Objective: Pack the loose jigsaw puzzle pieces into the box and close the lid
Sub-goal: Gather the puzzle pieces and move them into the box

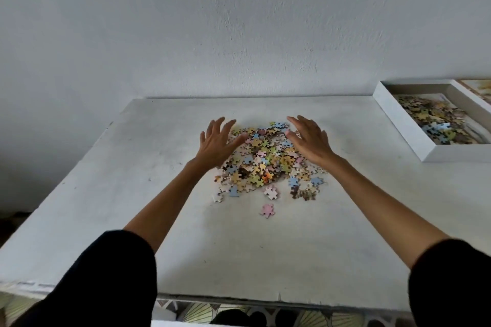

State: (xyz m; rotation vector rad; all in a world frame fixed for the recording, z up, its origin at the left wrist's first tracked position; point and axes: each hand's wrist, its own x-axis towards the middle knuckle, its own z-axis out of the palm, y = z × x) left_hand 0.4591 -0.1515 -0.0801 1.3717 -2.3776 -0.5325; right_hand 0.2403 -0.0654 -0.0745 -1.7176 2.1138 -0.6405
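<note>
- The pile of puzzle pieces point(265, 159) lies mid-frame on the table point(132, 194), straight ahead and between my two hands, with strays at its lower edge (one pink piece point(267, 210) sits apart).
- The box point(406, 125) sits at the right edge of the frame, well apart from the pile, with some pieces inside; my right hand is nearer it.
- My left hand point(216, 143) is spread flat-fingered at the pile's left side, holding nothing.
- My right hand point(309, 141) mirrors it on the right side, fingers straight, empty; I can't tell if either touches the pieces.
</note>
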